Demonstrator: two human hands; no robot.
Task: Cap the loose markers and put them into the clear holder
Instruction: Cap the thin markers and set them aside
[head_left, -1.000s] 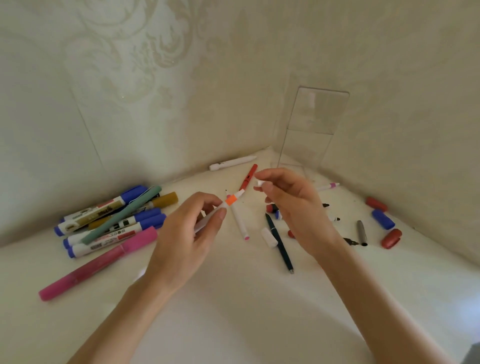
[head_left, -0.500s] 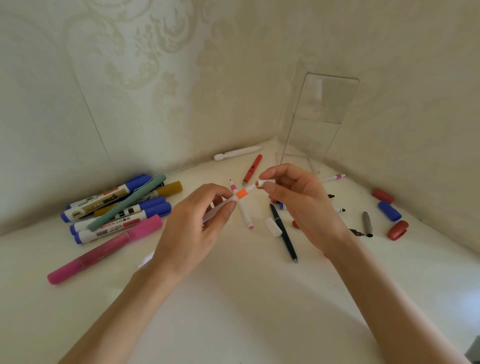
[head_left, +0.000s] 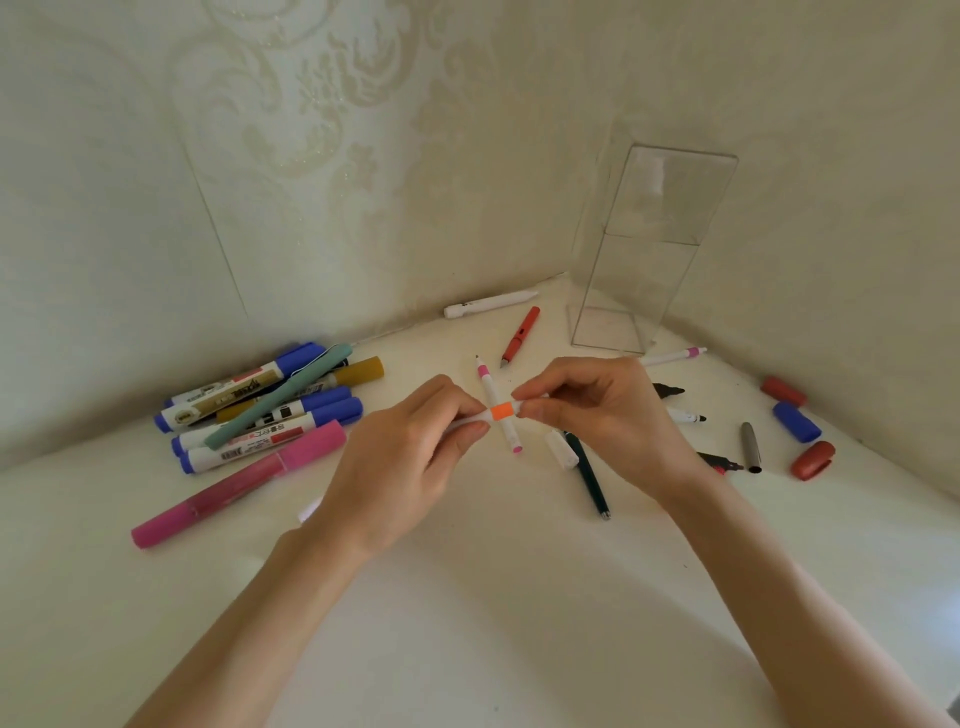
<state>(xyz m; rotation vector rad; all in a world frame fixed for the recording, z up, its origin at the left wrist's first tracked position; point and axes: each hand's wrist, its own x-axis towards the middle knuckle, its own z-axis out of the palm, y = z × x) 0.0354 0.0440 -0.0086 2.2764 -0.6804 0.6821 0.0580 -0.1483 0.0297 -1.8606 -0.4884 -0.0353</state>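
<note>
My left hand (head_left: 410, 457) grips a thin white marker with an orange band (head_left: 501, 412) by its barrel. My right hand (head_left: 597, 410) pinches a white cap at the marker's tip, right against the orange band. Both hands hover above the white surface. The clear holder (head_left: 649, 249) stands upright in the back corner, with nothing visible inside. Beneath the hands lies a thin white marker with pink ends (head_left: 496, 402), and a loose white cap (head_left: 562, 449) rests beside a dark green pen (head_left: 589, 478).
A pile of thick blue, gold, green and pink markers (head_left: 265, 410) lies at the left. A white pen (head_left: 488, 304) and a red pen (head_left: 519, 336) lie near the back wall. Loose red caps (head_left: 813, 460), a blue cap (head_left: 796, 422), a grey cap (head_left: 750, 447) and uncapped markers sit at the right.
My right hand has brought the white cap down the marker's tip until it meets the orange band. The marker now lies more level between my hands.
</note>
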